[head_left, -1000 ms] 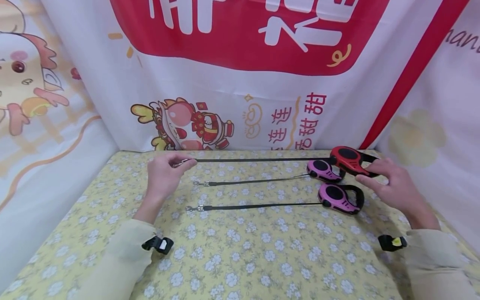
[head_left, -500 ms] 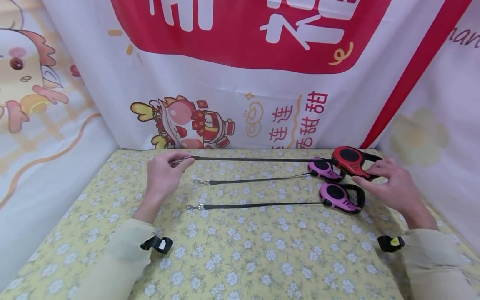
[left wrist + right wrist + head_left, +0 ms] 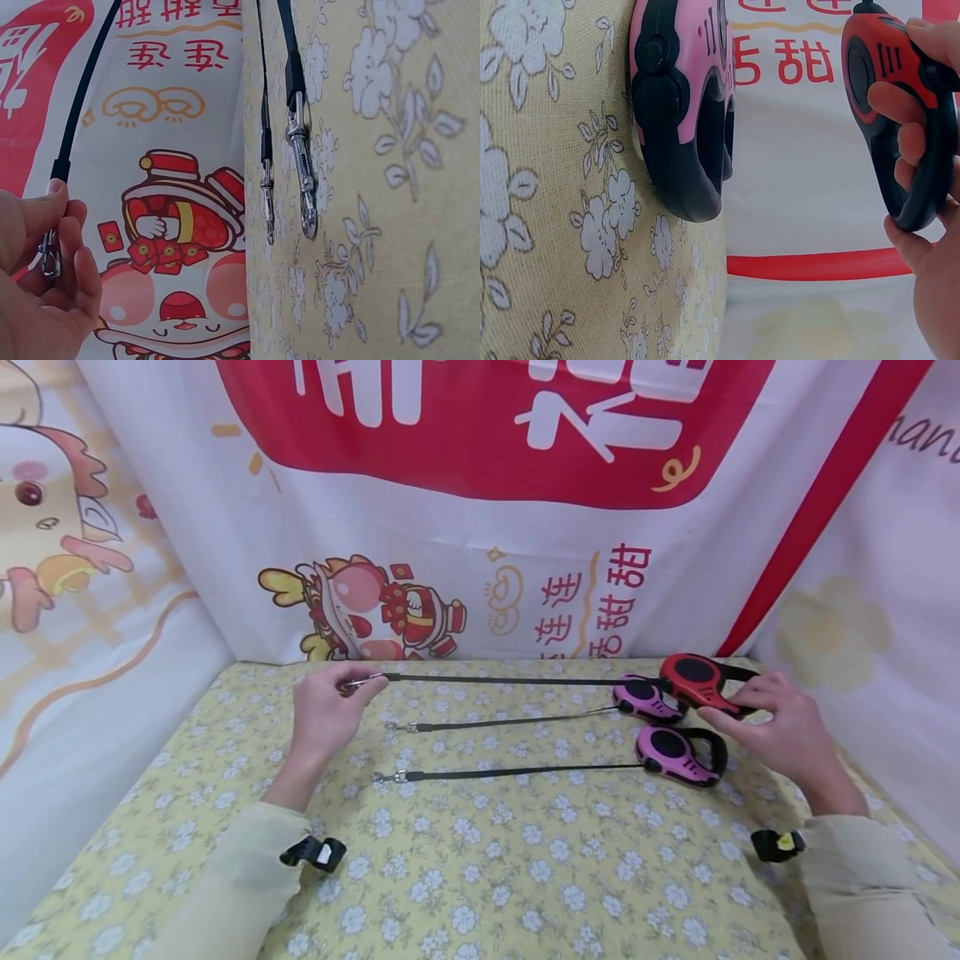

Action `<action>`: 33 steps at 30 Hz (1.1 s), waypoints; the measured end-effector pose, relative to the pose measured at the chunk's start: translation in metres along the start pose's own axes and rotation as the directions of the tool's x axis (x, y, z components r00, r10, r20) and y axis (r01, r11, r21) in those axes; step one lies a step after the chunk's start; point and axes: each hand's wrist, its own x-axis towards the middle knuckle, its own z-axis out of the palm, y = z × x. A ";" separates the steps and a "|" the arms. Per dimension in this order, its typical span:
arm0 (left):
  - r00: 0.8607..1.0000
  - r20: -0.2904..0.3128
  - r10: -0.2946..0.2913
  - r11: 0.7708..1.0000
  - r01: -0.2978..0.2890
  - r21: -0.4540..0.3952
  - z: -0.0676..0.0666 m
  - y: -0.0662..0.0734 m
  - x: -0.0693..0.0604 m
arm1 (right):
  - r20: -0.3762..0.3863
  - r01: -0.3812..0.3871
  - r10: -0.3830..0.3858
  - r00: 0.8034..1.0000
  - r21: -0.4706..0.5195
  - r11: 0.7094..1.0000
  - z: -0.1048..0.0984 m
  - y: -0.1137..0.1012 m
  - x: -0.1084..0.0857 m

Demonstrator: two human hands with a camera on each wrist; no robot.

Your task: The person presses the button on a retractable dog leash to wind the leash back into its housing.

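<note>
The right hand grips a red and black retractable leash by its loop handle, fingers through the loop in the right wrist view. Its black strap runs taut to the left hand, which pinches the strap end by the metal clip. Both are raised above the cloth. Two pink and black leashes lie on the cloth, one nearer the person, the other farther back and partly behind the red one. Their straps extend left, side by side, ending in silver clips.
A yellow flowered cloth covers the table. Behind it hangs a white and red printed sheet, with more printed cloth at the left and right sides.
Both hands keep their holds on the red leash and its strap end. The red leash has barely shifted, and the pink leashes stay where they lay.
</note>
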 end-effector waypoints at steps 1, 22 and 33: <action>1.000 0.000 0.004 1.000 -0.004 0.001 0.001 0.000 0.000 | -0.004 0.001 -0.001 1.000 -0.001 1.000 0.000 0.000 0.000; 0.999 0.027 0.030 1.000 -0.030 0.000 0.000 0.001 0.000 | -0.033 0.017 -0.016 0.999 0.053 0.998 -0.002 0.000 -0.002; 0.996 0.043 0.077 0.997 -0.077 -0.022 0.001 -0.002 0.001 | -0.125 0.073 -0.059 0.990 0.114 0.991 0.003 -0.003 -0.001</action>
